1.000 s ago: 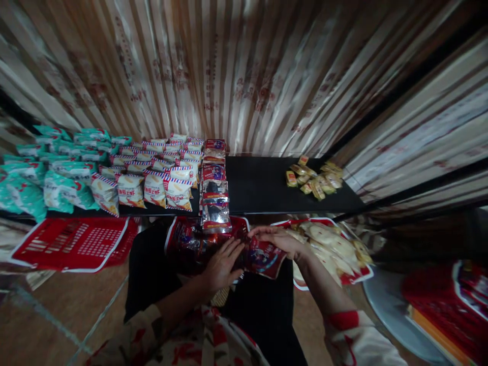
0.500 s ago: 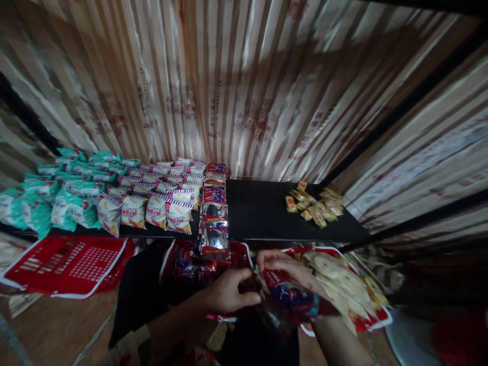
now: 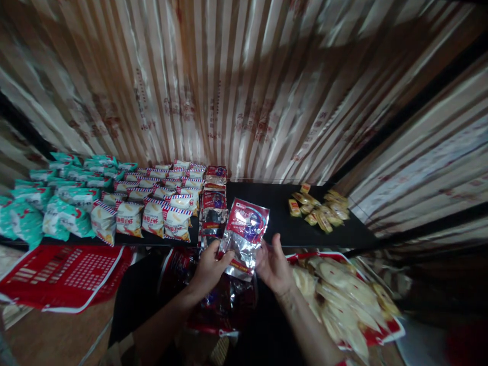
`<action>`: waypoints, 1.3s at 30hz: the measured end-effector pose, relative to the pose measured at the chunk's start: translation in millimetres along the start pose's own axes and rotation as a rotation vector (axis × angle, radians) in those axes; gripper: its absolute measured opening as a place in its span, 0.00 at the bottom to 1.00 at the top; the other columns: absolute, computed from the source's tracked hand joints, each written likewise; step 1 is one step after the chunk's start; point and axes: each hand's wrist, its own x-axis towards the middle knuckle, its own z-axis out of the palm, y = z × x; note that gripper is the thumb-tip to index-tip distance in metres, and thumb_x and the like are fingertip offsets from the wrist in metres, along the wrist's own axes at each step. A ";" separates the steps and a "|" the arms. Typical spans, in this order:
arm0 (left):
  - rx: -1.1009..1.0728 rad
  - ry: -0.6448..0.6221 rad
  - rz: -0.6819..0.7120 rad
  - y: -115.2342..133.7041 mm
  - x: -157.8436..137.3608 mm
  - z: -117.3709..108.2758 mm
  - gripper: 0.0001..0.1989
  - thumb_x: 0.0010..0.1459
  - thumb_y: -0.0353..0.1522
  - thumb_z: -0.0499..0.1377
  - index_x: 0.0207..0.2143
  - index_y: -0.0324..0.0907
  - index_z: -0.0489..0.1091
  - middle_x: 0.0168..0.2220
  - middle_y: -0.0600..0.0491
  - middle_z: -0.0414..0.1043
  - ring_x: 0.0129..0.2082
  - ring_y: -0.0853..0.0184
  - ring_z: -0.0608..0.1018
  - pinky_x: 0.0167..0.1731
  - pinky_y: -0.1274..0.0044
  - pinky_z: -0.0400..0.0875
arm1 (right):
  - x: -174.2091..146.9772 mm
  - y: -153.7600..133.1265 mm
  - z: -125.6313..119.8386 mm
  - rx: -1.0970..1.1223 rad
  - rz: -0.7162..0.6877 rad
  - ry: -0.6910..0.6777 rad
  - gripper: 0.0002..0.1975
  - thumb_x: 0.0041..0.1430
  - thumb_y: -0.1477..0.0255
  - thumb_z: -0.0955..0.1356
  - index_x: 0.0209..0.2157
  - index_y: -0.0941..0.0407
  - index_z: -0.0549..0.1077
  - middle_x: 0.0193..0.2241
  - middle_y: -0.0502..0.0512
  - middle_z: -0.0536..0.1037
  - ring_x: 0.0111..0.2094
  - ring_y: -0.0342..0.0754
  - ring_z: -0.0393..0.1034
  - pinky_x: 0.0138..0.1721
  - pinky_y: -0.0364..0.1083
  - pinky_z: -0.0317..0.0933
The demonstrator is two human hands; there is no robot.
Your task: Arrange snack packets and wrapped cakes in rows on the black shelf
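Our left hand [image 3: 208, 268] pinches the red packet [image 3: 246, 238] by its near left edge; our right hand [image 3: 277, 269], thumb spread apart, meets its right edge, probably for steadiness.

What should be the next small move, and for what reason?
Perhaps lower the red-and-silver packet toward the row of similar packets on the black shelf: the left hand grips it, and the right hand is at its other edge.

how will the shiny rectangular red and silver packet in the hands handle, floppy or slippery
The shiny, rectangular red and silver packet is probably light, since it looks thin and flat. Uneven reflections on its silver part suggest flexible film that may bend; its gloss hints at some slipperiness.
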 end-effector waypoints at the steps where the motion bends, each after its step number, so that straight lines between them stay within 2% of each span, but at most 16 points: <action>1: 0.021 0.013 -0.004 -1.5 2.6 -1.6 0.09 0.52 0.37 0.56 0.33 0.41 0.66 0.31 0.54 0.73 0.33 0.66 0.75 0.34 0.77 0.70 | 3.7 -0.2 2.5 0.036 -0.015 0.000 0.36 0.51 0.40 0.56 0.44 0.56 0.69 0.40 0.62 0.78 0.42 0.55 0.73 0.41 0.52 0.65; 4: 0.070 0.040 -0.017 -2.9 9.0 -4.3 0.09 0.53 0.37 0.55 0.34 0.42 0.67 0.32 0.54 0.74 0.33 0.65 0.76 0.35 0.75 0.70 | 17.4 -0.3 10.3 0.108 -0.054 0.061 0.24 0.48 0.52 0.70 0.40 0.54 0.71 0.36 0.56 0.79 0.37 0.52 0.74 0.39 0.49 0.66; 7: 0.104 0.099 -0.017 -3.1 16.7 -3.8 0.10 0.53 0.37 0.55 0.37 0.43 0.67 0.35 0.54 0.75 0.37 0.64 0.76 0.39 0.74 0.71 | 35.5 -1.0 17.4 0.100 -0.107 0.157 0.18 0.42 0.61 0.75 0.34 0.53 0.71 0.29 0.51 0.79 0.31 0.50 0.74 0.35 0.47 0.67; 10: 0.123 0.234 0.010 -7.9 27.5 -0.6 0.18 0.53 0.35 0.55 0.47 0.43 0.64 0.45 0.51 0.72 0.46 0.62 0.74 0.47 0.72 0.69 | 58.3 -5.8 22.6 0.086 -0.172 0.214 0.18 0.39 0.63 0.76 0.33 0.53 0.71 0.27 0.49 0.79 0.28 0.48 0.73 0.31 0.47 0.66; 12: 0.088 0.292 0.038 -13.4 36.2 2.6 0.23 0.54 0.33 0.54 0.53 0.43 0.59 0.53 0.48 0.67 0.50 0.62 0.72 0.49 0.72 0.68 | 76.7 -11.8 25.3 0.083 -0.198 0.225 0.20 0.38 0.63 0.76 0.34 0.53 0.71 0.25 0.49 0.79 0.26 0.48 0.73 0.29 0.47 0.66; 14: 0.030 0.316 0.072 -18.9 46.0 6.6 0.25 0.54 0.30 0.52 0.56 0.44 0.57 0.58 0.46 0.59 0.53 0.62 0.70 0.50 0.73 0.68 | 97.6 -19.3 27.6 0.070 -0.216 0.222 0.20 0.37 0.63 0.76 0.34 0.54 0.71 0.24 0.49 0.78 0.24 0.47 0.72 0.28 0.46 0.66; 16: -0.028 0.354 0.095 -22.8 56.8 10.9 0.22 0.55 0.29 0.51 0.54 0.44 0.59 0.60 0.45 0.55 0.54 0.63 0.70 0.50 0.73 0.69 | 120.6 -27.7 30.2 0.047 -0.233 0.216 0.20 0.37 0.63 0.76 0.33 0.54 0.70 0.24 0.49 0.78 0.23 0.47 0.71 0.27 0.46 0.66; 19: -0.159 0.401 0.079 -24.1 74.7 16.3 0.16 0.57 0.29 0.50 0.49 0.41 0.62 0.60 0.43 0.56 0.53 0.62 0.70 0.50 0.72 0.69 | 156.0 -40.2 35.2 -0.009 -0.255 0.174 0.21 0.37 0.63 0.75 0.35 0.54 0.70 0.25 0.49 0.78 0.24 0.47 0.72 0.28 0.46 0.66; 23: -0.342 0.397 -0.024 -19.0 98.3 18.5 0.17 0.59 0.29 0.50 0.52 0.39 0.60 0.52 0.42 0.68 0.52 0.62 0.73 0.49 0.71 0.71 | 196.8 -50.5 43.6 -0.121 -0.267 0.145 0.28 0.39 0.65 0.73 0.44 0.54 0.68 0.28 0.49 0.78 0.26 0.46 0.72 0.29 0.45 0.66; 26: -0.371 0.490 -0.044 -14.6 112.0 17.0 0.18 0.59 0.30 0.53 0.52 0.40 0.62 0.50 0.43 0.70 0.51 0.63 0.74 0.50 0.71 0.69 | 219.6 -50.0 47.3 -0.198 -0.299 0.181 0.29 0.40 0.66 0.72 0.48 0.55 0.67 0.31 0.50 0.78 0.28 0.46 0.73 0.30 0.44 0.66; 29: -0.421 0.582 -0.040 -12.8 122.7 15.5 0.19 0.57 0.30 0.57 0.51 0.40 0.65 0.49 0.44 0.72 0.49 0.62 0.75 0.50 0.72 0.69 | 237.0 -46.2 46.5 -0.346 -0.369 0.233 0.27 0.45 0.67 0.69 0.50 0.54 0.67 0.33 0.50 0.78 0.31 0.46 0.73 0.32 0.44 0.66; 33: -0.490 0.618 -0.044 -14.6 136.5 14.2 0.19 0.56 0.28 0.57 0.51 0.40 0.66 0.47 0.44 0.73 0.46 0.64 0.77 0.48 0.74 0.70 | 253.0 -45.4 43.7 -0.696 -0.462 0.337 0.27 0.50 0.70 0.67 0.54 0.51 0.64 0.34 0.50 0.79 0.35 0.48 0.73 0.37 0.47 0.66; 39: -0.383 0.641 -0.030 -20.0 151.3 10.8 0.22 0.56 0.27 0.54 0.54 0.40 0.64 0.48 0.45 0.73 0.47 0.65 0.76 0.48 0.76 0.68 | 265.6 -45.7 45.9 -1.112 -0.540 0.483 0.27 0.52 0.72 0.65 0.55 0.56 0.65 0.37 0.57 0.78 0.40 0.53 0.71 0.43 0.50 0.63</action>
